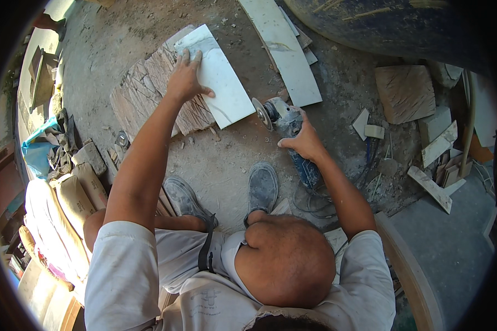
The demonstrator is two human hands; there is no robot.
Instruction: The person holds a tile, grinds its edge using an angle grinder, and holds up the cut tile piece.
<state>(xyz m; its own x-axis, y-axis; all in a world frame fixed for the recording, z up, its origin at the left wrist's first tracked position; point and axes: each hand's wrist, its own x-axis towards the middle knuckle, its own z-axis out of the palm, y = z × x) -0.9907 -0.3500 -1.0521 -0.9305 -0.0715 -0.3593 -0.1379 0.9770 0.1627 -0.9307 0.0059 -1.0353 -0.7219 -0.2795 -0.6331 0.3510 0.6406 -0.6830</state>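
Observation:
My left hand (188, 80) lies with its fingers spread on the left edge of a white marble-look tile (221, 83). Under that tile are rough brown stone slabs (149, 91) laid on the dusty ground. My right hand (306, 138) is wrapped round the body of a dusty blue angle grinder (303, 166). The grinder's cutting disc (264, 113) stands just right of the tile's lower right corner; whether it touches the tile or spins I cannot tell. A dark cord runs from the back end of the grinder.
A long pale tile strip (284, 49) lies beyond the grinder. At right are a square brown stone (406, 94), a hammer (373, 132) and tile offcuts (431, 187). A big dark rounded container (403, 27) bounds the far right. Sacks (74, 196) line the left; my shoes (262, 185) are close below.

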